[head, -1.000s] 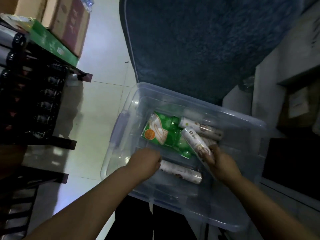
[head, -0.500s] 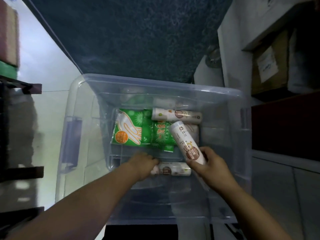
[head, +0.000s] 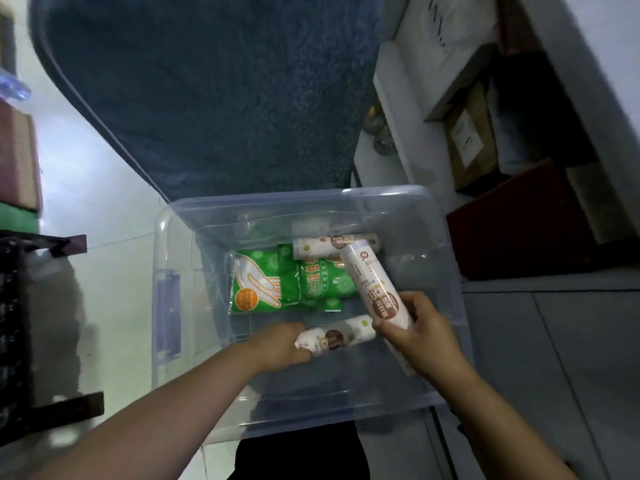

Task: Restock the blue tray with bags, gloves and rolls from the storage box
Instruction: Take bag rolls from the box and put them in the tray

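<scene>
A clear plastic storage box (head: 194,306) sits on the floor below me. Inside lie two green glove packs (head: 263,282) side by side and a white roll (head: 322,245) at the far side. My right hand (head: 419,332) grips the lower end of a white and brown roll (head: 372,282), which tilts up over the packs. My left hand (head: 280,346) grips the left end of another roll (head: 334,337), lifted slightly near the box's front. The blue tray is not in view.
A dark blue rug (head: 214,91) lies beyond the box. A dark rack (head: 17,323) stands on the left. White shelving with cardboard boxes (head: 467,140) and a dark red box (head: 526,220) stand on the right. Pale floor tiles (head: 104,174) surround the box.
My left hand has closed on the near roll and raised it off the box floor. My right hand keeps its roll, now tilted further over the packs. The view has swung right.
</scene>
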A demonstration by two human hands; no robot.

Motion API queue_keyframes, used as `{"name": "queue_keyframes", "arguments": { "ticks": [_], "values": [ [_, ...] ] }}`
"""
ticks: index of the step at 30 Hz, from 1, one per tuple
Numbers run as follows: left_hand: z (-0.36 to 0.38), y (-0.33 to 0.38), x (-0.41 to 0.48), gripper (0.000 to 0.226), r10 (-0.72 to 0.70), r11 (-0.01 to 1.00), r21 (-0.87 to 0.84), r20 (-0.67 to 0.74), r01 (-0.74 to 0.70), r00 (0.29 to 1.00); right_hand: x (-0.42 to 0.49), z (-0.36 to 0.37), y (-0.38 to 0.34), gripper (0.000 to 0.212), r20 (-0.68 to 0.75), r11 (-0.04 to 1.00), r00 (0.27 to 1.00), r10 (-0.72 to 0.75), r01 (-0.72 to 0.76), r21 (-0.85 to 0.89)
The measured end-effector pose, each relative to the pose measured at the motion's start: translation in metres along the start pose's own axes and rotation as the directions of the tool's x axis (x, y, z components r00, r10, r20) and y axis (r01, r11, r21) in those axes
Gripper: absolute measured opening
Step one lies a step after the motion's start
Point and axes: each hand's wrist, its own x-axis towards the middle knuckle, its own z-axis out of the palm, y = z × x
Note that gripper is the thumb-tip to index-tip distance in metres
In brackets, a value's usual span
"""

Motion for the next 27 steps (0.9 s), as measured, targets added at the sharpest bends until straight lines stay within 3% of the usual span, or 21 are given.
{"name": "queue_keyframes", "arguments": {
  "ticks": [5,10,20,27],
  "values": [
    [-0.046,0.014,-0.078,0.042,-0.027,0.991,-0.131,-0.19,0.002,0.981,-0.053,-0.032,-0.03,0.052,-0.082,1.0,0.997,0.001,0.001,0.017],
    [-0.083,0.049,-0.145,0.046,-0.017,0.956,-0.287,-0.283,-0.067,0.959,-0.114,-0.071,-0.049,0.054,-0.193,1.0,0.981,0.008,-0.002,0.027],
    [-0.11,0.154,-0.196,0.045,0.208,0.918,-0.257,-0.334,-0.301,0.919,-0.23,-0.154,-0.028,0.05,-0.519,0.996,0.852,0.067,-0.023,0.09],
    [-0.098,0.253,-0.201,0.035,0.382,0.882,-0.144,-0.342,-0.449,0.859,-0.311,-0.223,0.034,0.054,-0.695,0.991,0.714,0.077,-0.128,-0.023]
  ]
}}
